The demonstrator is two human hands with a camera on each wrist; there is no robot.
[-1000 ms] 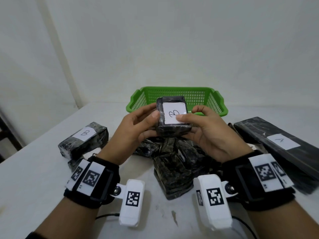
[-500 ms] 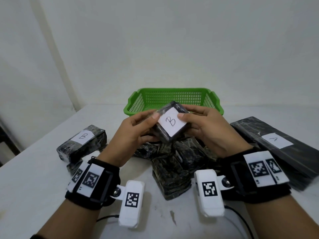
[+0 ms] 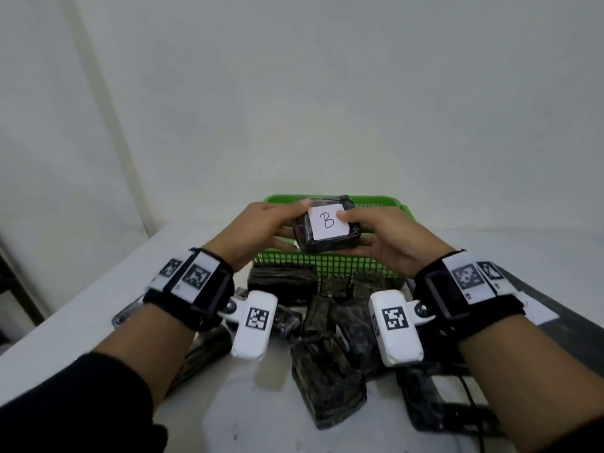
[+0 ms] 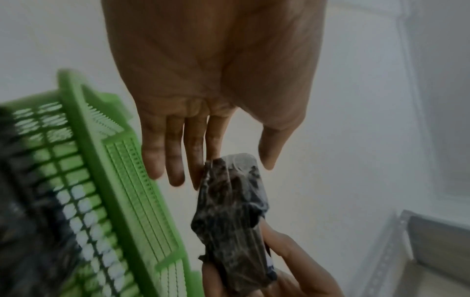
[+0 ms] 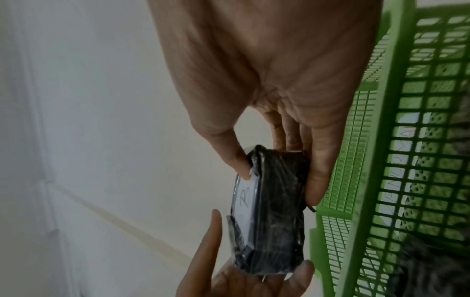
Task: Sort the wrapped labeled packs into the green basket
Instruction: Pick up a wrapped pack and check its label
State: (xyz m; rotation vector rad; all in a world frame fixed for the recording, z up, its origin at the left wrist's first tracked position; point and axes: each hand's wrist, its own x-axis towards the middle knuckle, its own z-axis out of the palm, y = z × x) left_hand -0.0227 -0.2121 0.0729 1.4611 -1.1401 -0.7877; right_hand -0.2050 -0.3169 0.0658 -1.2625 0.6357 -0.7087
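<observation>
A black wrapped pack (image 3: 327,223) with a white label marked B hangs above the green basket (image 3: 327,266), label up. My right hand (image 3: 362,228) pinches its right end, thumb on the label and fingers underneath; the right wrist view shows that pinch on the pack (image 5: 274,221). My left hand (image 3: 284,223) is at the left end. In the left wrist view its fingers (image 4: 172,160) are straight, their tips touch the pack (image 4: 234,221), and the thumb stands slightly off it. The basket (image 4: 114,180) lies below both hands.
Several more black wrapped packs (image 3: 327,380) are heaped on the white table (image 3: 65,322) just in front of the basket. A long flat black pack (image 3: 539,308) with a white label lies at the right. Black cables (image 3: 470,403) run by my right forearm. A wall stands close behind.
Both hands have carried the B pack forward from above the heap to over the basket, and it has turned so the label sits level.
</observation>
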